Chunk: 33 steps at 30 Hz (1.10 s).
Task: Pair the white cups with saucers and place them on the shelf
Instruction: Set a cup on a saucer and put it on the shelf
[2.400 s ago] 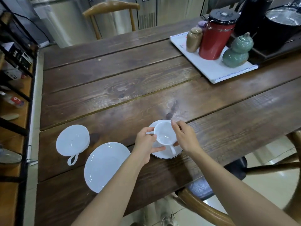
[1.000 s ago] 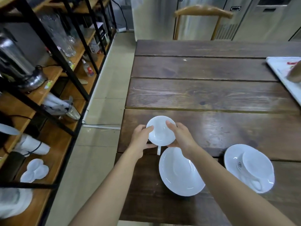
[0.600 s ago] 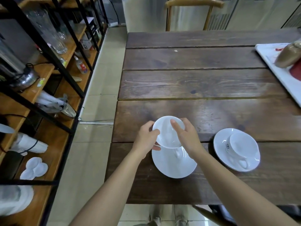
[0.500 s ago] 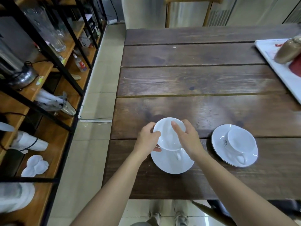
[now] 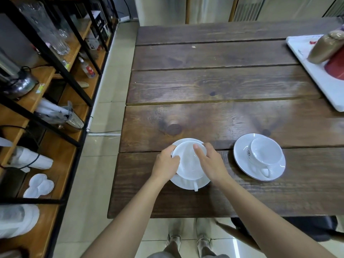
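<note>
A white cup [image 5: 188,162] rests on a white saucer [image 5: 186,183] near the front left of the dark wooden table [image 5: 214,84], its handle pointing toward me. My left hand [image 5: 165,162] grips the cup's left rim. My right hand [image 5: 209,162] holds its right rim, with fingers over the edge. To the right stands a second white cup [image 5: 265,155] on its own saucer [image 5: 242,155]. The wooden shelf [image 5: 61,157] with a black frame runs along the left.
The shelf carries glassware, a metal kettle [image 5: 20,84], wrapped items, a bottle and small white dishes [image 5: 39,185]. A white tray [image 5: 323,79] with a brown jar and a red container sits at the table's far right. A tiled aisle separates table and shelf.
Both hands carried the cup from the table onto the saucer and lowered it until it sits there. The view has shifted, so the paired cup now appears at the right.
</note>
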Tool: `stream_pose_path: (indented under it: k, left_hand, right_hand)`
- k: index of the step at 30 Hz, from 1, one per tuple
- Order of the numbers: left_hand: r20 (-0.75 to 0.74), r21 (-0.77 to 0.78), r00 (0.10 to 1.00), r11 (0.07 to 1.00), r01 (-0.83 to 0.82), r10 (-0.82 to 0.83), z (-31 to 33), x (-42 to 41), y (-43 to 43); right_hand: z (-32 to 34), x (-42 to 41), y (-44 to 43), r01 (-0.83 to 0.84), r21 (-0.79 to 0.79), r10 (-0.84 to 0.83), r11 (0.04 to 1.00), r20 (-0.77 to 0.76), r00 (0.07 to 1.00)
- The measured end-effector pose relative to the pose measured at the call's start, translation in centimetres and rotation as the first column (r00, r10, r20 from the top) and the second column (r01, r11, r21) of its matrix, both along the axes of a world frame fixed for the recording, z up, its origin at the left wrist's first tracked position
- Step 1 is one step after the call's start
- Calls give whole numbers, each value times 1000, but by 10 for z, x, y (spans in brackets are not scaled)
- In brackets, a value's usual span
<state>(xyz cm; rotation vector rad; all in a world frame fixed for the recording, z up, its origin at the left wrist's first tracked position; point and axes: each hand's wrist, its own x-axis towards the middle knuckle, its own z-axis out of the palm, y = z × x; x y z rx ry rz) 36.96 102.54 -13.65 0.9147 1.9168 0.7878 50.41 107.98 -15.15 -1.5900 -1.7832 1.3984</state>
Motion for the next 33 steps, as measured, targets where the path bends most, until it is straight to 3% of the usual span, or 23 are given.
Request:
stream_pose_path:
  k: [7,12,22,24,26,29,33]
  left_hand:
    - [-102,-27,995,1000,5,-8,-3,0,1]
    - [-303,-47,953,999,14,-28,-5,-5,-1]
    - [-333,128,915,973,-194,227,-10,-9,-13]
    - [-226,36,944,970,-240,241,-8,-13,-12]
    - [-15,-61,958,956,-287,287,-6,-15,-11]
    - [241,-164,919,947,-277,311,-5,-15,-13]
    - [355,-196,904,964,-178,239,-9,-16,-15]
  right_hand:
    - [-4,3,2,-46,44,44,998,50,998]
    - [-8,8,3,-26,62,23,998,52,998]
    - [-1,23,7,201,212,-204,956,-6,979]
    - [-6,26,9,172,199,-182,965,35,983]
    - [-10,27,9,122,136,-135,983,96,986]
    - [-17,27,2,161,49,-166,986,117,979]
    - [-17,24,-6,162,-99,-159,982,35,987]
